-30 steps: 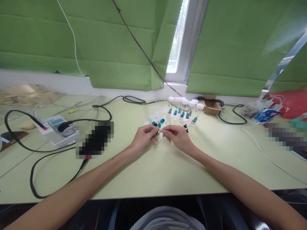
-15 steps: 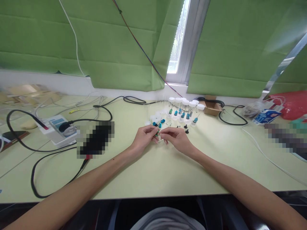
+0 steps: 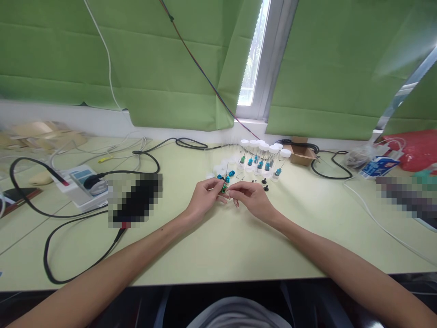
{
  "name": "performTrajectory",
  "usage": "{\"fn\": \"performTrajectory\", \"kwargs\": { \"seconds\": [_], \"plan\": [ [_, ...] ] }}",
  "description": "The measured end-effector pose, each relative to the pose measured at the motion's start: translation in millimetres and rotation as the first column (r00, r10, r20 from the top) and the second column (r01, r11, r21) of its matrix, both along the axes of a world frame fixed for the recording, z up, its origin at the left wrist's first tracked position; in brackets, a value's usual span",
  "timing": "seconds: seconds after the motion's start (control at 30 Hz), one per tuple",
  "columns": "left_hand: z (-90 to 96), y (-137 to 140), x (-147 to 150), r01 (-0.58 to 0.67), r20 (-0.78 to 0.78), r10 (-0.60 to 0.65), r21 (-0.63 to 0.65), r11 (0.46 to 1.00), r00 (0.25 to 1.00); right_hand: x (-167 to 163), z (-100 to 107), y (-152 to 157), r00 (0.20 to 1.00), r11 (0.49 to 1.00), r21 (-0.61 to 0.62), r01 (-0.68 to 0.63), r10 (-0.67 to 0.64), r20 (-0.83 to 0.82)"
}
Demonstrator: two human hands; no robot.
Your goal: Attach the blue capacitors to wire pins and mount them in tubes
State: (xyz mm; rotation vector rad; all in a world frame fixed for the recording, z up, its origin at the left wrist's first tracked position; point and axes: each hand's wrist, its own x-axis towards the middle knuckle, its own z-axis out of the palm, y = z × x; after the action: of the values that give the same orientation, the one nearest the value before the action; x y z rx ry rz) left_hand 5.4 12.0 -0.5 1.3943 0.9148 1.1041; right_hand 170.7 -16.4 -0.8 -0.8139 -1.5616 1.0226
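My left hand [image 3: 205, 195] is closed, its thumb and fingers pinching a small green metal part [image 3: 224, 187] with a thin pin standing up from it. My right hand [image 3: 251, 197] is pinched right beside that part, its fingertips almost meeting the left ones. What sits between the right fingertips is too small to make out. Several small blue metal parts [image 3: 231, 173] lie just beyond the left fingers. Past the right hand are black knob-like pieces [image 3: 265, 187] and a small bent hex key [image 3: 241, 176].
Clear tubes with white caps [image 3: 285, 153], holding blue and green parts, stand behind my hands. A small cardboard box [image 3: 303, 155] is at the back right. To the left, a white power device [image 3: 83, 184] and a black cable [image 3: 48, 255] spread over the table [image 3: 218, 250].
The green part has turned in my left fingers, and its thin pin now points upward. My right hand stays close beside it, almost unmoved.
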Motion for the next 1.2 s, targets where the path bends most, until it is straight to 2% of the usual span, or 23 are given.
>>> {"fn": "performTrajectory", "kwargs": {
  "seconds": [0.57, 0.97, 1.2],
  "plan": [
    [3.6, -1.7, -0.1, -0.004, 0.014, 0.003, 0.039, 0.999, 1.0, 1.8, -1.6, 3.4, 0.994, 1.0, -0.014, -0.007, 0.005, -0.11],
    [0.6, -0.1, -1.9, 0.037, 0.047, -0.038, 0.016, 0.999, 0.998, 1.0, -3.5, 3.9, 0.987, 0.998, -0.06, 0.005, -0.014, -0.162],
    [-0.3, -0.1, -1.8, 0.095, 0.105, -0.097, 0.023, 0.995, 0.99, 2.2, -2.4, 5.5, 0.958, 0.994, -0.101, -0.031, 0.0, -0.288]
  ]
}}
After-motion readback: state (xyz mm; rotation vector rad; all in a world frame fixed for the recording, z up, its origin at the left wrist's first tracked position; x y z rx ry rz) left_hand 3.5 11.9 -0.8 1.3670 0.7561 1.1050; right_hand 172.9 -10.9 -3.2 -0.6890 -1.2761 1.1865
